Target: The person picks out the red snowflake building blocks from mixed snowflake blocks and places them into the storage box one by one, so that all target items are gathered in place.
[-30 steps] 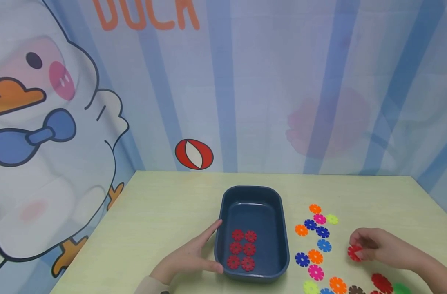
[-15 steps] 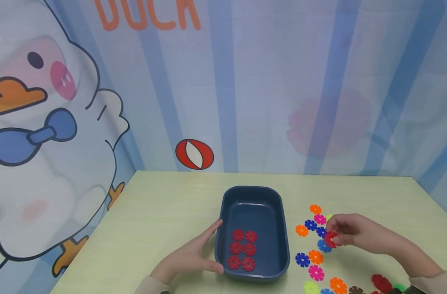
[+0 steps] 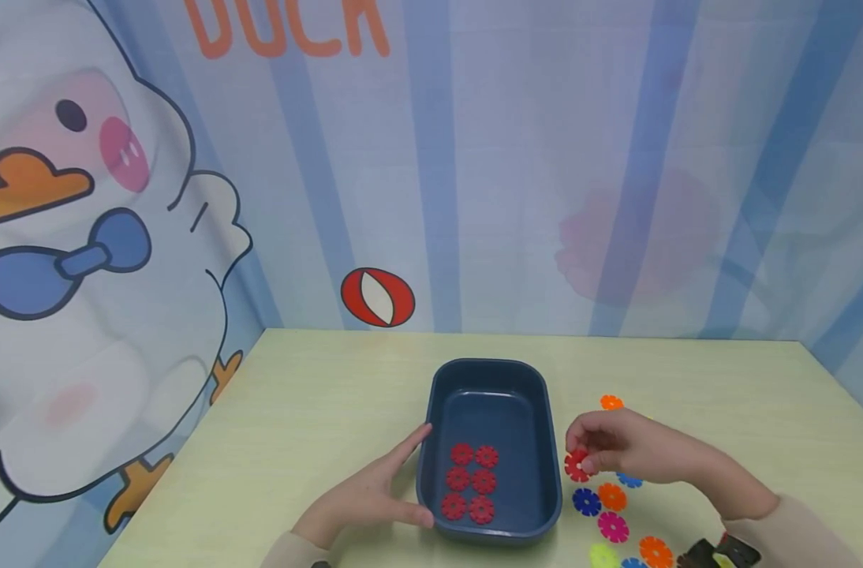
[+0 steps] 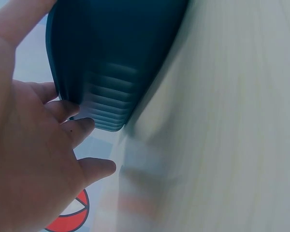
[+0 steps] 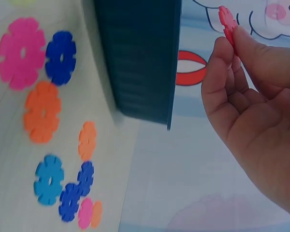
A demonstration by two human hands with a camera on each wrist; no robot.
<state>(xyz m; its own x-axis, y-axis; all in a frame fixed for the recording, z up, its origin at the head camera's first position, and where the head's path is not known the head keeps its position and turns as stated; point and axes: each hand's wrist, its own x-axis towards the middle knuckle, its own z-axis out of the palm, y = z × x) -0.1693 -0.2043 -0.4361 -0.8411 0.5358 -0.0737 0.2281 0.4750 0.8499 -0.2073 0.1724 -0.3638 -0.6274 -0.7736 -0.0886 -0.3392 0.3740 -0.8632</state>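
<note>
A dark blue rectangular tray [image 3: 488, 414] sits mid-table with several red notched plastic discs [image 3: 457, 479] laid in two columns at its near end. Along the tray's left side rests my left hand [image 3: 364, 497], its fingers extended and touching the wall; the left wrist view shows the fingertips by the rim of the tray [image 4: 116, 43]. My right hand [image 3: 644, 446] pinches one red notched disc [image 3: 577, 465] between thumb and fingers, just outside the tray's right rim. That red disc [image 5: 227, 21] appears nearly edge-on in the right wrist view.
Right of the tray lie loose discs in several colours, including an orange disc [image 3: 612, 497], a dark blue disc [image 3: 586, 502] and a pink disc [image 3: 612, 527]. My right hand covers some of them. A printed curtain [image 3: 517, 173] hangs behind the table.
My right hand has moved left over the loose discs towards the tray, carrying the red notched disc. The left hand stays at the tray's side.
</note>
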